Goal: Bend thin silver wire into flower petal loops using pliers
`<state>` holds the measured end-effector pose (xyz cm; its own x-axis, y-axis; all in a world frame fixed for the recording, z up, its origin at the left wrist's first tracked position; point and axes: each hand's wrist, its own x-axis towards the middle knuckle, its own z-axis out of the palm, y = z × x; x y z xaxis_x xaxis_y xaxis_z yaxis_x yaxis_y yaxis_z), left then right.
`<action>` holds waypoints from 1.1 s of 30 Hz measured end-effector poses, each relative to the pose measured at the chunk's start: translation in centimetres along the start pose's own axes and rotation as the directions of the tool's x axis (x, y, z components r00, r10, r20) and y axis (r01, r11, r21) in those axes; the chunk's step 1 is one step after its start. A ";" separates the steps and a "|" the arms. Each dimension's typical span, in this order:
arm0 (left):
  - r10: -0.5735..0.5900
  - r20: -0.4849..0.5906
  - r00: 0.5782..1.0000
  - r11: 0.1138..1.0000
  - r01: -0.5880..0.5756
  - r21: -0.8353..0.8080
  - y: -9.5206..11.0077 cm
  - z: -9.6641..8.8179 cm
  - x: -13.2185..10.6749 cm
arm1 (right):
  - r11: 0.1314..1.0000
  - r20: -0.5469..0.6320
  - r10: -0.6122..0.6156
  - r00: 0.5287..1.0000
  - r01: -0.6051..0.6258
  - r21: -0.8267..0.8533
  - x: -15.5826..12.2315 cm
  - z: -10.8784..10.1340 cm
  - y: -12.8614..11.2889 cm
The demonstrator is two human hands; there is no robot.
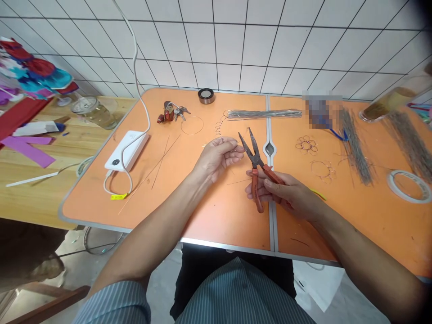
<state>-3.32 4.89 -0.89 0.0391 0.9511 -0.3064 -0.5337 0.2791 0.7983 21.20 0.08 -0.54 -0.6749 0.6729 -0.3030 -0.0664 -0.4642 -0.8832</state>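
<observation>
My left hand (218, 157) pinches a thin wire (225, 141) above the orange table (209, 211), fingers closed around it. My right hand (286, 191) grips the red handles of long-nose pliers (255, 158). The plier jaws are spread apart and point up toward the left hand's fingertips, just right of the wire. A coiled piece of wire (219, 126) lies just beyond the left hand.
A bundle of straight wires (265, 114) lies at the back, with more wire bundles (354, 144) at right. Wire flower shapes (306, 145), a tape roll (409, 185), a key bunch (171, 112), a black tape roll (205, 95) and a white power bank (127, 149) with cable lie around.
</observation>
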 end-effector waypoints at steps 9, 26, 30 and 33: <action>-0.045 -0.029 0.999 0.999 0.045 -0.024 0.2 0.3 -0.3 | 1.000 0.031 0.005 1.000 -0.005 0.002 0.1 -0.2 0.5; -0.019 0.086 0.996 0.992 0.008 0.123 -0.6 0.9 -1.2 | 0.995 -0.071 0.042 0.997 -0.035 0.091 0.3 0.1 -0.1; -0.014 0.082 0.997 0.992 0.004 0.123 -0.6 1.1 -1.4 | 0.991 -0.078 0.055 0.995 -0.045 0.126 0.3 0.3 -0.1; -0.015 0.093 0.996 0.995 0.005 0.102 -0.7 1.1 -1.4 | 0.988 -0.090 0.060 0.994 -0.046 0.148 0.2 0.3 -0.1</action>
<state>-2.07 3.51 -0.41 0.1252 0.9551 -0.2686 -0.4449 0.2960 0.8453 20.86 0.11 -0.41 -0.6087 0.6931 -0.3861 -0.1436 -0.5749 -0.8056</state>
